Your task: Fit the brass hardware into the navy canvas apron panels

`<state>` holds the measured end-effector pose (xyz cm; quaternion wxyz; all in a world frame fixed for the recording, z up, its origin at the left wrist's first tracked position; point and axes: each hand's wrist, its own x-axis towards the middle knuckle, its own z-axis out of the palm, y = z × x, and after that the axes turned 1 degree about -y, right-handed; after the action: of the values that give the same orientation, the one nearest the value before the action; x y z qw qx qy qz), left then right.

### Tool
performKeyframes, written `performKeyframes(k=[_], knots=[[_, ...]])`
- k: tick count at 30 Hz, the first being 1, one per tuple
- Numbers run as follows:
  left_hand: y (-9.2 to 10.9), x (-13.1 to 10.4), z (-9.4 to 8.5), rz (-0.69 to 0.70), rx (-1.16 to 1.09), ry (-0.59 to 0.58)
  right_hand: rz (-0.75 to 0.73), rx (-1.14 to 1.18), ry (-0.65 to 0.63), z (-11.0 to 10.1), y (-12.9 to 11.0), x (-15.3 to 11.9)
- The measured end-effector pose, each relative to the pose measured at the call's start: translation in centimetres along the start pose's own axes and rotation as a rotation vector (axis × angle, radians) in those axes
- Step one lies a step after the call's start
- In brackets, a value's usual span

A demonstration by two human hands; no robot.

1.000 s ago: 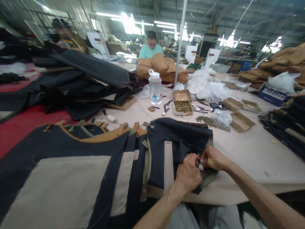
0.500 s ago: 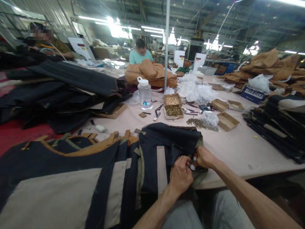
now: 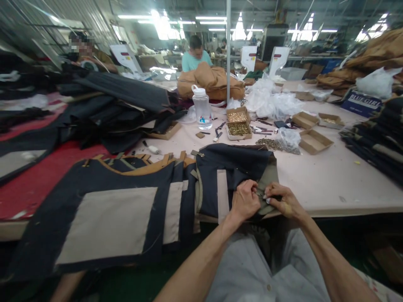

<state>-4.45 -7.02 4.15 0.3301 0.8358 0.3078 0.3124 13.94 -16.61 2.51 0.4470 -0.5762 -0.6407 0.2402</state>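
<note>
A dark navy garment (image 3: 237,161) with an olive underside and a pale vertical strip lies bunched at the table's front edge. My left hand (image 3: 247,199) is closed on its lower edge, knuckles up. Close by on the right, my right hand (image 3: 283,201) pinches at the olive cloth with thumb and forefinger. White wrapping or a small white piece shows at those fingertips; whatever small thing may be between them is hidden. To the left, more navy garments (image 3: 78,176) with beige patches and tan trim are laid overlapping, hanging over the edge.
Small boxes of brass-coloured fittings (image 3: 239,130) stand beyond the garment, near a water bottle (image 3: 202,111) and a metal pole (image 3: 228,54). Loose fittings (image 3: 269,144) lie by a plastic bag. Dark cloth stacks (image 3: 119,100) rise at left and right. Two co-workers sit across the table.
The view has tilted down and shifted left. My right hand has turned and come down from the garment's side edge, uncovering more olive cloth. My left hand stays gripping the cloth.
</note>
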Motion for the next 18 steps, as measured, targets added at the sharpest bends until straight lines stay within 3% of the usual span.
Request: performKeyframes(k=[4, 6, 8, 12, 18], knots=[[-0.2, 0.1, 0.1, 0.007, 0.003, 0.034, 0.106, 0.160, 0.143, -1.9, 3.0, 0.8], [-0.5, 0.2, 0.1, 0.011, -0.001, 0.041, 0.186, 0.072, 0.296, -3.4, 5.3, 2.6], [-0.6, 0.3, 0.2, 0.012, 0.000, 0.046, 0.299, -0.167, 0.393, -5.1, 7.3, 5.4], [-0.7, 0.5, 0.1, -0.006, 0.004, 0.057, 0.498, -0.549, 0.380, -7.2, 9.8, 11.6], [-0.8, 0.4, 0.2, -0.028, 0.007, 0.073, 0.663, -0.660, 0.389, -7.3, 11.4, 17.2]])
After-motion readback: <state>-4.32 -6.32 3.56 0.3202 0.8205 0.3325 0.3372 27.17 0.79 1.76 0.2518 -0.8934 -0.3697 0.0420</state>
